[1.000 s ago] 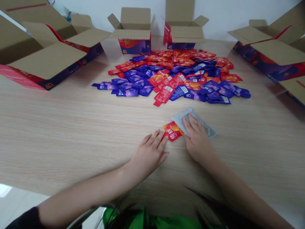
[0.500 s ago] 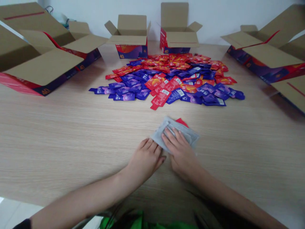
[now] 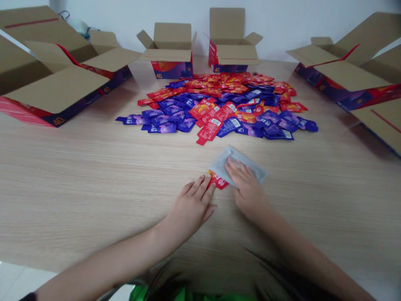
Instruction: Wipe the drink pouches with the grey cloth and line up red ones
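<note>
A folded grey cloth (image 3: 221, 161) lies at the middle of the table, over part of a red sachet (image 3: 219, 182). My right hand (image 3: 247, 186) is on top of the cloth with its fingers pressed down along it. Only the near left end of the sachet shows, with orange print and white characters; the cloth hides the rest. My left hand (image 3: 194, 198) rests flat at that end, fingertips touching its edge and fingers stretched out. Beyond both hands spreads a heap of red sachets (image 3: 209, 129) and purple sachets (image 3: 163, 127), lying loosely over each other.
Open cardboard boxes surround the heap: one at the back left (image 3: 172, 69), one at the back middle (image 3: 228, 67), and others along the left (image 3: 84, 102) and right (image 3: 332, 85). Their flaps stick out over the wooden table (image 3: 78, 175). A white wall stands behind.
My right hand has slid the cloth to the right and slightly away from me, uncovering the near left end of the red sachet. My left hand stays at almost the same spot.
</note>
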Available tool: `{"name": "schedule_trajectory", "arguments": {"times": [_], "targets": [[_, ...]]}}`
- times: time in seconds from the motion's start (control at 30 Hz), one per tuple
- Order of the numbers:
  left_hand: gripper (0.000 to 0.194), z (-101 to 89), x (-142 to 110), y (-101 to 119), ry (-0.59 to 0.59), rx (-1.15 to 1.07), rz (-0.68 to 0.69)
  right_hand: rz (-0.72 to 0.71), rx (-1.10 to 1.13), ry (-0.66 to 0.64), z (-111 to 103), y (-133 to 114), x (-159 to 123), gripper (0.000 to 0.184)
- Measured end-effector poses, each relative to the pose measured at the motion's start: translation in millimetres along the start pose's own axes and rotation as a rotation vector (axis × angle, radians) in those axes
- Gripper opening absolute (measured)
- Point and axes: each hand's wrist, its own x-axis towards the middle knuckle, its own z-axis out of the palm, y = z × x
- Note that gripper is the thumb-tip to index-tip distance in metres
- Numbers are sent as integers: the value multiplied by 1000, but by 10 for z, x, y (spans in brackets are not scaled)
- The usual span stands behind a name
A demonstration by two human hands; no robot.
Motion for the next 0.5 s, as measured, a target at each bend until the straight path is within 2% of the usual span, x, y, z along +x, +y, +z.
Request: {"name": "schedule_trajectory", "arguments": {"times": [0.07, 0.1, 0.23, 0.27, 0.43, 0.5], "targets": [[54, -5, -4, 3, 10, 8, 4, 109, -46, 59, -8, 57, 11, 65], [54, -6, -5, 4, 7, 6, 2, 108, -56, 64, -3, 47, 7, 64], [40, 6, 5, 1, -30, -24, -10, -114, -8, -36, 31, -118, -25, 64], [39, 11, 7, 0, -32, -27, -12, -128, 7, -53, 31, -128, -25, 64], [55, 21, 6, -2, -5, 2, -3, 129, -35, 53, 6, 12, 4, 64], [52, 22, 6, -2, -14, 0, -2, 72, -38, 47, 16, -14, -12, 63]]}}
